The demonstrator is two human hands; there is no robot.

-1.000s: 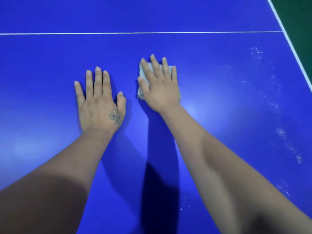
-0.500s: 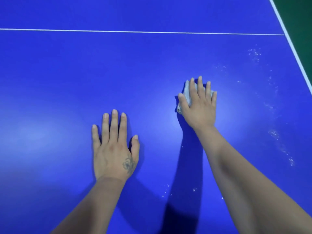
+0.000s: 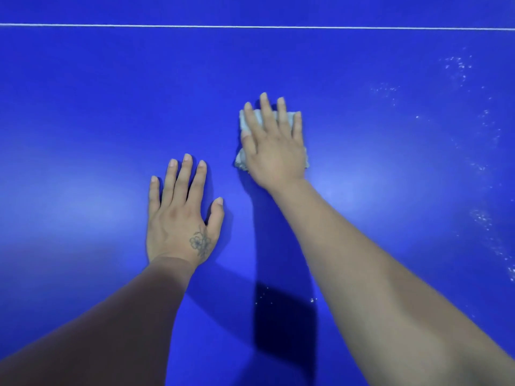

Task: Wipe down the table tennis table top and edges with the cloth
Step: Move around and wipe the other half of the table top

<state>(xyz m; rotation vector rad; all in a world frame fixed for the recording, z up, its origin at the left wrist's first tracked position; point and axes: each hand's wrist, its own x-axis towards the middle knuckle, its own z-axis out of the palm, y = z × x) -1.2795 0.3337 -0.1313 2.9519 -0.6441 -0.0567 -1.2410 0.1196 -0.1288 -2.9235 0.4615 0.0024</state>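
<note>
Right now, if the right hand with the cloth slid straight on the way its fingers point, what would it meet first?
Only bare blue tabletop, then the white line. The right hand presses the cloth; nothing else shows ahead.

Deep blue table top (image 3: pixel 83 112) crossed by a thin white line (image 3: pixel 167 25) near its far edge; pale grey-white cloth (image 3: pixel 245 121); scattered white specks (image 3: pixel 485 218) toward the right edge; dark floral tattoo (image 3: pixel 200 242) on left hand (image 3: pixel 181 218).

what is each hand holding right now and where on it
Right hand presses flat on top of the small pale folded cloth, fingers straight, not gripping. Left hand lies flat on the blue table, holding nothing.
</note>
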